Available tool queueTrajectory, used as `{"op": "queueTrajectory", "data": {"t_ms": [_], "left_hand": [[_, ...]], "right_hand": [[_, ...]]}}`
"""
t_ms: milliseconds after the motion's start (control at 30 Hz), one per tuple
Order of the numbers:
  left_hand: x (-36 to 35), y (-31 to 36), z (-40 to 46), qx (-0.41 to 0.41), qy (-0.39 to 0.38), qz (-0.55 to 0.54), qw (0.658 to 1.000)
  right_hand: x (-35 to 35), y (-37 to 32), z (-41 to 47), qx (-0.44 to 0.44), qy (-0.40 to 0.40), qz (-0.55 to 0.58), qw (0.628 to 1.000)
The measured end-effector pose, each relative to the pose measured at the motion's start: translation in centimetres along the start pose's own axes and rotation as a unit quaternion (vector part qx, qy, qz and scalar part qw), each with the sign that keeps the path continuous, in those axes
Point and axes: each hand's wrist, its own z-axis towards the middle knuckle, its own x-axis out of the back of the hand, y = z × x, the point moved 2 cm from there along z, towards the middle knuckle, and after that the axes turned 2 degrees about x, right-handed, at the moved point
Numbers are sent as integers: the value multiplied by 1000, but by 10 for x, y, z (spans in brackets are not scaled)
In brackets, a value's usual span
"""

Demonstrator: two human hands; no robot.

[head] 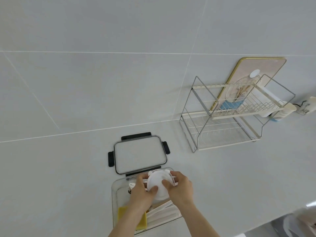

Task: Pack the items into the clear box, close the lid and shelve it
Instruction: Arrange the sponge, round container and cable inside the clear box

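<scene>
The clear box (114, 194) stands open on the white counter near the front edge. Over its far half, my left hand (142, 194) and my right hand (179, 187) both grip a round white item (159, 183), thumbs on its top. A yellow sponge (124, 213) lies in the box's near left corner, and white wrapped sticks (164, 214) lie in its near right part. The clear lid (139, 154), with black latches, lies flat on the counter just behind the box.
A two-tier wire rack (227, 117) stands at the back right against the tiled wall, a pink gold-rimmed board (266, 65) and a clear dish on its upper tier. White cups (289, 107) sit beside it. The counter's edge runs at lower right.
</scene>
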Motion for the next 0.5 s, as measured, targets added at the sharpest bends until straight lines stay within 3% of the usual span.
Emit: {"op": "queueTrajectory", "data": {"t_ms": [100,233,367,500], "left_hand": [[-11,-5,7,27,-9,18,999],[-31,-9,18,71,-13,40,997],[-46,-12,22,91,25,89,992],[-51,-18,30,103,73,115,985]], "right_hand": [[4,4,3,42,49,-97,993],[11,14,9,107,140,-107,979],[13,36,19,39,76,-73,994],[9,49,19,33,40,-59,997]]}}
